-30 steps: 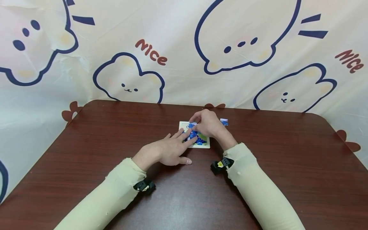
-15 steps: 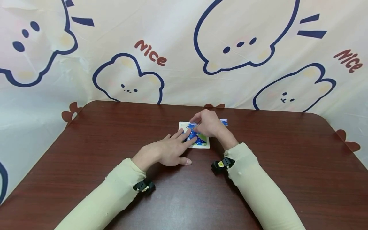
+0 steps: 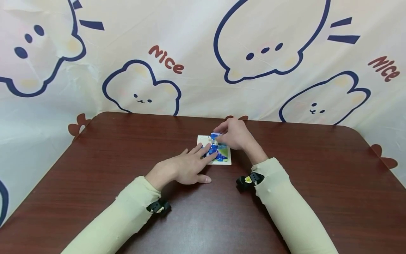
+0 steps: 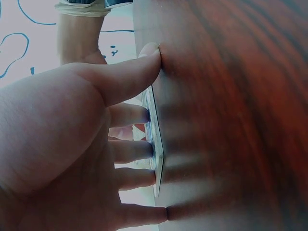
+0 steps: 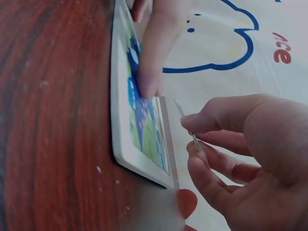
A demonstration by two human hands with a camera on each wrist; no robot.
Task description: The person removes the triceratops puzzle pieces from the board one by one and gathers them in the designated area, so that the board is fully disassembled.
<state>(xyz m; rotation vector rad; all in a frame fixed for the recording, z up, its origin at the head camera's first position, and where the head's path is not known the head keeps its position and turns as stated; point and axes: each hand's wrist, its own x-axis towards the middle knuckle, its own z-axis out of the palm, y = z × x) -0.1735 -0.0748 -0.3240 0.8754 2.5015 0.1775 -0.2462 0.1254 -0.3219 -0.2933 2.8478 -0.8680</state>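
Note:
A small puzzle board point(image 3: 223, 161) with a white frame lies on the brown table point(image 3: 127, 148), its blue and green picture partly filled. My left hand point(image 3: 198, 158) lies flat with straight fingers point(image 5: 153, 53) pressing on the board's left part. In the left wrist view the left hand point(image 4: 120, 144) has its fingertips on the board's edge point(image 4: 157, 159). My right hand point(image 3: 222, 138) hovers over the board's far right corner and pinches a blue puzzle piece point(image 3: 215, 137). The right wrist view shows the piece point(image 5: 191, 131) edge-on between thumb and forefinger, just off the board point(image 5: 120, 120).
A cream cloth backdrop point(image 3: 203, 60) with cartoon animals hangs right behind the table's far edge. Both forearms wear pale sleeves with black wrist cameras point(image 3: 248, 180). Bare tabletop point(image 3: 317, 176) spreads left, right and in front of the board.
My right hand has lifted off the board and shifted slightly right and back, now holding a blue piece upright. The loose piece seen behind that hand no longer shows. The left hand stayed put.

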